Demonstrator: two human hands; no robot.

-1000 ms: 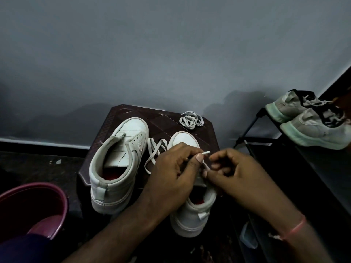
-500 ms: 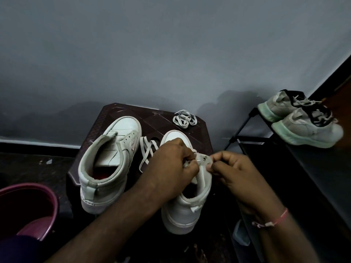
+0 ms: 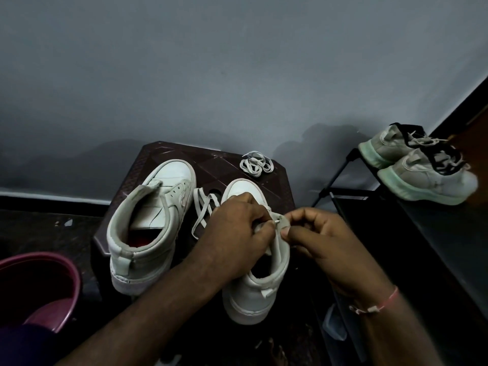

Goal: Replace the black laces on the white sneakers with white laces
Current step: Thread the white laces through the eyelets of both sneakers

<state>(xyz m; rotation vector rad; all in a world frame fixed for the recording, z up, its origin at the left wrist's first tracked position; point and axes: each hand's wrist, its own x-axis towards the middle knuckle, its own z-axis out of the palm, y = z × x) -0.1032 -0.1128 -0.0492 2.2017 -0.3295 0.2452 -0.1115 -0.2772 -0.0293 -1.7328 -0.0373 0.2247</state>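
Left hand (image 3: 237, 233) dropped onto sneaker (image 3: 253, 289), its grip pinching lace tip (image 3: 277, 221), right hand (image 3: 322, 241) grip pinching flap (image 3: 283, 224), sneaker's middle hidden beneath.

Dark brown plastic stool (image 3: 211, 159) w/ patterned top, set against the wall (image 3: 237, 75). On it: unlaced sneaker (image 3: 158, 207) at left, toe to the wall. Second sneaker (image 3: 253, 291) is just beside it, heel prob. at the stool's front edge, though it's too dark to tell. Loose lace (image 3: 203, 207) lies btwn the two. Lace bundle (image 3: 256, 166) sits at the back right corner, apart from both. Black rack (image 3: 422, 247) at right carries 2 grey shoes (image 3: 427, 180) side by side. Maroon tub (image 3: 39, 286) stands on the floor (image 3: 39, 225), left of the stool.
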